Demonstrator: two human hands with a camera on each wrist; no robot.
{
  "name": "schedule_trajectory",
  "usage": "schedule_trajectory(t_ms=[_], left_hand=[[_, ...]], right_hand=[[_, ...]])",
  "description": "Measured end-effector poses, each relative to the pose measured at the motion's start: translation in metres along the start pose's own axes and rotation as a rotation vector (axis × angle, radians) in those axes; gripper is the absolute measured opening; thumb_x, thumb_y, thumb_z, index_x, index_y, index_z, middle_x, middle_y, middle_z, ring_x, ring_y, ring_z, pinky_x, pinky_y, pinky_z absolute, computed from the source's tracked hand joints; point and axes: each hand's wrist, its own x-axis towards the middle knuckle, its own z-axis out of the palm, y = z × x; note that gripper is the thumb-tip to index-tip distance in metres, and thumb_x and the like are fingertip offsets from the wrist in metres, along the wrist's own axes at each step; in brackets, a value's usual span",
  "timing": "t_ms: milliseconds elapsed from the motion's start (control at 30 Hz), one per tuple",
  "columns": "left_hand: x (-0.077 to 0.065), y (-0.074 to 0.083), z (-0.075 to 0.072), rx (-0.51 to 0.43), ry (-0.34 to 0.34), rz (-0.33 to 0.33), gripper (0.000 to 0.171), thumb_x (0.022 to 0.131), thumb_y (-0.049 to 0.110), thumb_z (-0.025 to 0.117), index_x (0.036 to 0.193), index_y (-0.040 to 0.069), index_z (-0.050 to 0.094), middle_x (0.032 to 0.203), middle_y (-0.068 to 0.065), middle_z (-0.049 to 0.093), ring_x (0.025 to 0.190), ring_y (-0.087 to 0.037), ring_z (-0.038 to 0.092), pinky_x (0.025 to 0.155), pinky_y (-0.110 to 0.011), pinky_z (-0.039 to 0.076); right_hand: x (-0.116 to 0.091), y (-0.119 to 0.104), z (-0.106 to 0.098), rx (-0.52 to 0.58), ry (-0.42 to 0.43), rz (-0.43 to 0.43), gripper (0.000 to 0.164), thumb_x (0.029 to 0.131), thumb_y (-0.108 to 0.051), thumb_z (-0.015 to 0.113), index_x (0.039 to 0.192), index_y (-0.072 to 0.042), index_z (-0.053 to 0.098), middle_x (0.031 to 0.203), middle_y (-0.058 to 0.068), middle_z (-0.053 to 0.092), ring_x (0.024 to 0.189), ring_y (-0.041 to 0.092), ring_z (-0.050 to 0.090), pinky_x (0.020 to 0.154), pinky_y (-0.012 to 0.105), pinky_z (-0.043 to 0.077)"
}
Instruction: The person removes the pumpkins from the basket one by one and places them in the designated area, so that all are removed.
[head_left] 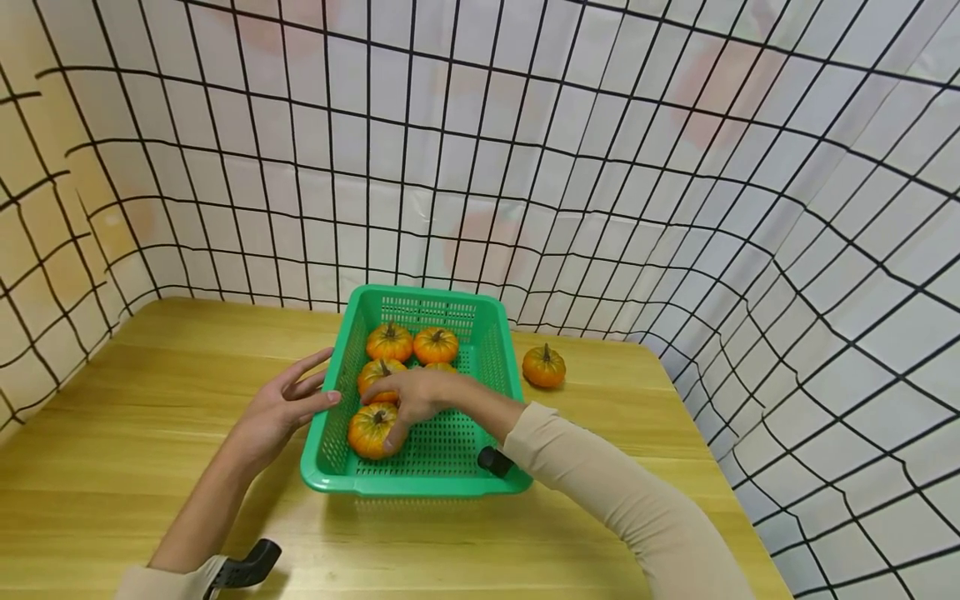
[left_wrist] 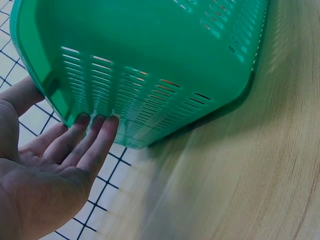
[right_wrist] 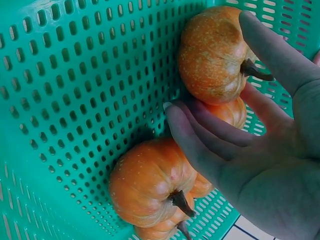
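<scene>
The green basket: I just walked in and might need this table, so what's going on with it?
A person's right hand is reaching into the basket, at the nearest pumpkin, while the left hand touches the basket's left side. At least five pumpkins are inside; another pumpkin sits on the table to the right.

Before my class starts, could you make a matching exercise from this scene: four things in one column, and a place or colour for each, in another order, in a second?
Column 1
1. Right hand
2. Basket
3. Lone pumpkin
4. Left hand

Column 2
A. Outside the basket's left wall
B. Green
C. On the table, to the right of the basket
D. Inside the basket, among pumpkins

Right pairs: 1-D, 2-B, 3-C, 4-A
</scene>
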Motion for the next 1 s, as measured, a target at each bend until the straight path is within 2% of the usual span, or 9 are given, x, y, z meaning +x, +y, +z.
schedule_trajectory(t_ms=[200, 400, 733, 1000], left_hand=[[-0.0001, 0.0001, 0.0001, 0.004, 0.002, -0.001, 0.075, 0.099, 0.021, 0.067, 0.162, 0.021, 0.025, 0.162, -0.022, 0.034, 0.125, -0.014, 0.059, 0.096, -0.026, 0.051], [0.0002, 0.0000, 0.0001, 0.000, 0.003, -0.002, 0.076, 0.099, 0.020, 0.067, 0.162, 0.021, 0.026, 0.162, -0.023, 0.033, 0.125, -0.013, 0.059, 0.096, -0.026, 0.051], [0.0001, 0.0001, 0.0008, 0.010, 0.006, 0.000, 0.076, 0.099, 0.021, 0.068, 0.162, 0.021, 0.026, 0.162, -0.023, 0.033, 0.132, -0.024, 0.055, 0.098, -0.029, 0.050], [0.0003, -0.0006, 0.0010, 0.012, 0.012, -0.009, 0.075, 0.099, 0.022, 0.068, 0.162, 0.022, 0.027, 0.162, -0.021, 0.034, 0.134, -0.025, 0.053, 0.100, -0.032, 0.050]], right_hand=[[0.0007, -0.0008, 0.0015, 0.011, -0.006, -0.001, 0.078, 0.079, -0.040, 0.087, 0.148, -0.035, 0.051, 0.158, -0.003, 0.044, 0.146, 0.022, 0.039, 0.116, 0.046, 0.038], [0.0017, 0.0005, 0.0026, 0.006, 0.000, -0.004, 0.077, 0.080, -0.039, 0.087, 0.148, -0.035, 0.051, 0.157, -0.003, 0.045, 0.145, 0.022, 0.041, 0.114, 0.045, 0.040], [0.0013, 0.0001, 0.0040, -0.004, 0.008, 0.000, 0.077, 0.079, -0.039, 0.088, 0.148, -0.034, 0.052, 0.156, -0.003, 0.047, 0.144, 0.023, 0.042, 0.114, 0.047, 0.041], [0.0027, 0.0002, 0.0040, -0.002, 0.014, 0.002, 0.077, 0.078, -0.039, 0.088, 0.147, -0.035, 0.053, 0.155, -0.004, 0.048, 0.144, 0.022, 0.042, 0.114, 0.046, 0.042]])
